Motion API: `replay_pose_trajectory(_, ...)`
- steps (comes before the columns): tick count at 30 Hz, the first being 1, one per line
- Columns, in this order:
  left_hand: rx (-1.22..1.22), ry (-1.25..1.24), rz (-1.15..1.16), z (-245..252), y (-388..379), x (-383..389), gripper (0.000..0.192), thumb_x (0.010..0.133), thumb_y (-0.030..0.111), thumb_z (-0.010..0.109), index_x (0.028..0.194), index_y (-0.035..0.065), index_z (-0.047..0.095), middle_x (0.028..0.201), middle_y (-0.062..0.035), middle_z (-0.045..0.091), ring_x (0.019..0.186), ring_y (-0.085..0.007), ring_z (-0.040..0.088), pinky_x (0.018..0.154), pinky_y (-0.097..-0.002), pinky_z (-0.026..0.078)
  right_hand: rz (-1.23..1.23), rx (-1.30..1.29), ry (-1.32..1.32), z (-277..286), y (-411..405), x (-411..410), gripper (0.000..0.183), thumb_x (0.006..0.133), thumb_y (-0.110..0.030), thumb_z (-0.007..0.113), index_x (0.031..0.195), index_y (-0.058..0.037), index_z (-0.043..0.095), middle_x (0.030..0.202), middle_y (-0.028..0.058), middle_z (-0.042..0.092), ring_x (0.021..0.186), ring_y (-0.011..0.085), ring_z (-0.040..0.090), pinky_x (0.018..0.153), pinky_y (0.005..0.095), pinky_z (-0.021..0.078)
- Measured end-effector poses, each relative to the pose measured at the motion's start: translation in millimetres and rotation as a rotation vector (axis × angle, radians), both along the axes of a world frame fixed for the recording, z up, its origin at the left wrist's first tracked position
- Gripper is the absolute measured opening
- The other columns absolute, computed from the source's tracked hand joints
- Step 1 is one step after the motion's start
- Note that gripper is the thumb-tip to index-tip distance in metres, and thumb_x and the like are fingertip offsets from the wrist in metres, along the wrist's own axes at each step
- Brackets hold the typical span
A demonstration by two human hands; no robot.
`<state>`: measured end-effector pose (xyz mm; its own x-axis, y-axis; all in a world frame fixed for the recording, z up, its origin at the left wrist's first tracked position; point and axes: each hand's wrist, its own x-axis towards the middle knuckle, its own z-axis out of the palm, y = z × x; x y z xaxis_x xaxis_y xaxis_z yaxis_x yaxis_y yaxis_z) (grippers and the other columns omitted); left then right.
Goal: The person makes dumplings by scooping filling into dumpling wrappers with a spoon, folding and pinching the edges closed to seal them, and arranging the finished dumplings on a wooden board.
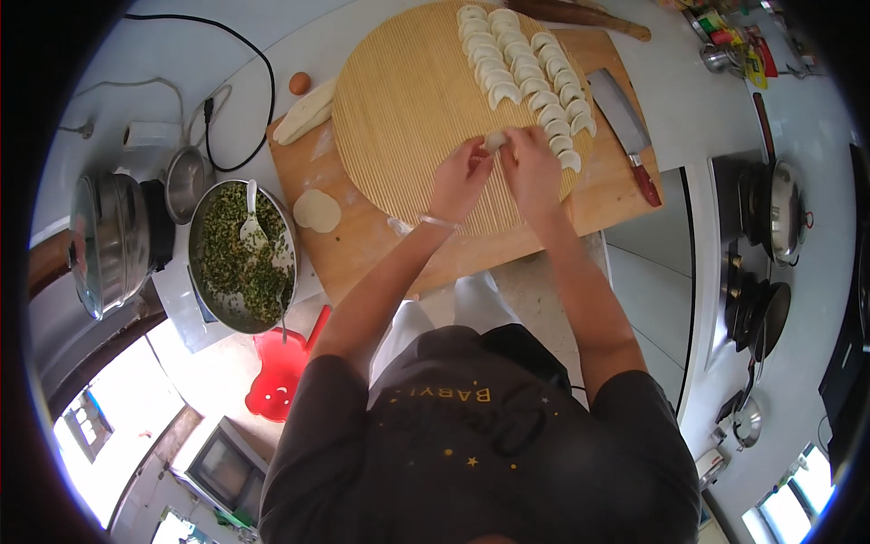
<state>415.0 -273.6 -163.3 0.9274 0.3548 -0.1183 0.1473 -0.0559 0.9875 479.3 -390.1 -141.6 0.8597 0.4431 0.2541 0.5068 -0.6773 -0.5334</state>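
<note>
Between the fingertips of both hands is a small dumpling [495, 141], held above the round ribbed tray [401, 122]. My left hand [463, 178] grips it from one side, and my right hand [531, 170] pinches it from the other; the fingers hide part of it. Rows of folded dumplings [523, 71] lie on the tray's right side, the lowest one close to my right hand. Left of the tray, a few flat dough wrappers [317, 210] overlap on the wooden board [435, 262]. A steel bowl [192, 272] holds chopped green filling [231, 251] with a white spoon [251, 214] in it.
A cleaver [622, 112] with a red handle lies on the board's right side. Dough [306, 114] rests at the upper left, near an egg [299, 83]. A rolling pin [578, 15] lies beyond the tray. Pans [785, 211] stand on the stove at right; a red stool [279, 374] is below the bowl.
</note>
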Motion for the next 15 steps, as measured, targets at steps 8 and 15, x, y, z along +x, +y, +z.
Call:
replay_pose_trajectory(8,0.255,0.035,0.111,-26.5,-4.8,48.8,0.034,0.082,0.011,0.06,0.113,-0.0016,0.055,0.09,-0.0097,0.064,0.077,-0.0163,0.062,0.069,-0.0291,0.05,0.044,-0.062,-0.084,-21.3,-3.9,62.8,0.029,0.079,-0.012,0.06,0.107,-0.0113,0.057,0.104,0.0133,0.054,0.084,0.0316,0.059,0.069,0.0424,0.0484)
replay_pose_trajectory(15,0.121,0.064,0.11,0.2,-0.6,-85.3,0.023,0.083,0.007,0.057,0.106,0.0018,0.059,0.09,-0.0122,0.063,0.076,-0.017,0.062,0.067,-0.0276,0.048,0.266,0.155,0.318,12.3,8.4,-55.1,0.029,0.078,-0.005,0.06,0.107,-0.0087,0.056,0.103,0.0118,0.056,0.076,0.0288,0.061,0.062,0.035,0.0498)
